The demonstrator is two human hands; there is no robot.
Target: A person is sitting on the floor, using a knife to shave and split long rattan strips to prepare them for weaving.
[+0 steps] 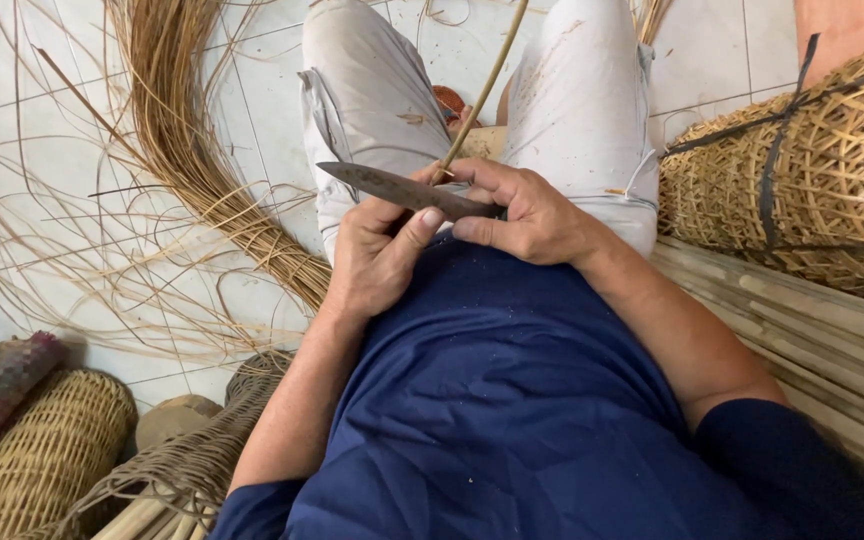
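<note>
The person sits with knees apart over the tiled floor (252,80), both hands meeting at the lap. The right hand (522,215) is clamped around the handle of a knife (392,187), whose dull grey blade points out to the person's left. The left hand (377,250) is closed beneath the blade, thumb pressed up against its flat side, pinching the near end of a thin rattan cane (482,90). That cane runs up and away between the knees, touching the blade's edge where the hands meet. Loose rattan strands (182,130) sweep across the floor on the left. A bound stack of woven baskets (802,170) stands to the right, with thick pale poles (822,350) lying just beside it.
</note>
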